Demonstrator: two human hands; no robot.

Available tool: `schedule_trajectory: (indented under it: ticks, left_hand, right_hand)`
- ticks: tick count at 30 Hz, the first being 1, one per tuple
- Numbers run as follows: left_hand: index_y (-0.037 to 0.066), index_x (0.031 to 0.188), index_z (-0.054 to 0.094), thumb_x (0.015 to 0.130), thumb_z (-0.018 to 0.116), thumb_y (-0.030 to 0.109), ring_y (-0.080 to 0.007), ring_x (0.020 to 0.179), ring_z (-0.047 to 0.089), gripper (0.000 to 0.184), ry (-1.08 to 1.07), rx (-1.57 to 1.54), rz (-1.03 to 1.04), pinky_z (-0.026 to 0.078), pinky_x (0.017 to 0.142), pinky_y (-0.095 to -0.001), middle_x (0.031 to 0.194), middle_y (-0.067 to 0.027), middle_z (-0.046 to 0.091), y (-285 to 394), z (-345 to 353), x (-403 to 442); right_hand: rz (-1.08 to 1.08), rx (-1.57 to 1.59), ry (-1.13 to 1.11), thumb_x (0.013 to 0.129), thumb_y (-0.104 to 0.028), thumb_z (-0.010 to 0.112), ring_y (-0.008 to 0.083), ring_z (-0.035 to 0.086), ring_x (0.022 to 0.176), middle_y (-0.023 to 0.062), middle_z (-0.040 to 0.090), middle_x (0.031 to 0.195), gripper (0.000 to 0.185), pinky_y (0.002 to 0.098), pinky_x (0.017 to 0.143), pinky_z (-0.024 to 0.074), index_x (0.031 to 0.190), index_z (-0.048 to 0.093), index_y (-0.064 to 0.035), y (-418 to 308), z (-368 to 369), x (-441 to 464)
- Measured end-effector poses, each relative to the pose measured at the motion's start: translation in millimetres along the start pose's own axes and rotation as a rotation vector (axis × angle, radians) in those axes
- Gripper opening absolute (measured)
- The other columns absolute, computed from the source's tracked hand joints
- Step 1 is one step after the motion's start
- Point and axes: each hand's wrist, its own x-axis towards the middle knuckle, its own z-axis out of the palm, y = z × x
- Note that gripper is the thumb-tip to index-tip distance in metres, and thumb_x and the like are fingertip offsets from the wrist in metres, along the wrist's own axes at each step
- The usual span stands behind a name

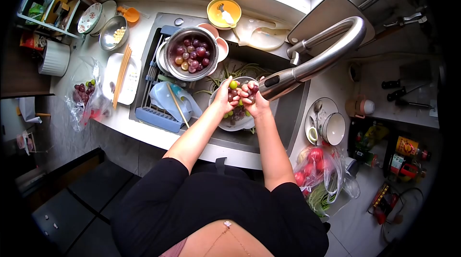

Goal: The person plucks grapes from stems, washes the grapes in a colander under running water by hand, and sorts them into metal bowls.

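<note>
Kitchen sink (288,113) in a pale counter (230,155); left hand (223,96) and right hand (259,101) both curled round grapes (234,85), over a bowl (240,128) between the sink's front and back edges; picking them over, I'd guess, so gentle fingers next; pot (192,76) by the back-left corner; tap (312,71) crowds the right.

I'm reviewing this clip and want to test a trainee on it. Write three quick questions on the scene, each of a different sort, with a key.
1. Multiple choice: what do the left hand and right hand hold? a) a spoon; b) grapes; c) a knife.
2. True or false: in this view, the faucet is to the right of the large metal bowl.
3. Fill in: wooden sticks lie across a white ____.

Key: 1 b; 2 true; 3 tray.
</note>
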Motion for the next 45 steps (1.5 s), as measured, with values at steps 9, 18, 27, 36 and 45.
schedule_trajectory:
  ticks: [9,18,27,36,45]
  left_hand:
    - [0.008,0.094,0.055,0.088,0.055,0.024,-0.0176,0.060,0.058,0.017,-0.044,-0.073,-0.003,0.048,0.049,-0.0279,0.076,-0.0093,0.061,-6,-5,6]
    - [0.014,0.086,0.057,0.086,0.058,0.033,-0.0152,0.061,0.059,0.019,-0.008,-0.023,-0.088,0.041,0.045,-0.0220,0.075,-0.0009,0.060,1,21,4]
    - [0.006,0.087,0.056,0.086,0.055,0.015,-0.0158,0.058,0.055,0.009,-0.063,0.016,0.117,0.047,0.056,-0.0292,0.068,-0.0040,0.058,-31,61,49]
    - [0.000,0.102,0.056,0.090,0.056,0.038,-0.0151,0.082,0.055,0.040,-0.168,-0.090,0.301,0.048,0.078,-0.0291,0.091,-0.0063,0.057,-31,57,38]
    - [-0.003,0.109,0.058,0.094,0.051,0.026,-0.0153,0.090,0.060,0.033,-0.177,0.411,0.607,0.048,0.085,-0.0281,0.107,-0.0141,0.062,-24,70,20]
  right_hand:
    - [-0.001,-0.161,0.148,0.093,-0.049,0.040,0.0081,0.035,0.054,-0.0011,0.035,0.063,0.038,0.0180,0.040,0.0284,0.090,0.048,-0.0123,-2,-10,5]
    - [-0.227,-0.155,0.260,0.088,-0.005,0.055,0.0213,0.064,0.078,0.0146,0.061,0.105,0.032,0.0204,0.045,0.0444,0.115,0.043,-0.0157,-6,11,9]
    - [-0.877,-1.316,0.336,0.088,-0.008,0.054,0.0095,0.050,0.061,0.0041,0.054,0.079,0.013,0.0215,0.054,0.0390,0.101,0.049,-0.0073,-9,-38,16]
    - [-0.915,-1.407,0.461,0.088,-0.012,0.057,0.0197,0.053,0.095,0.0079,0.056,0.100,0.020,0.0331,0.085,0.0423,0.106,0.054,-0.0037,19,2,13]
    - [-0.686,-0.250,0.461,0.093,-0.024,0.054,0.0111,0.054,0.088,-0.0010,0.057,0.097,0.017,0.0252,0.077,0.0461,0.105,0.053,-0.0111,18,-9,30]
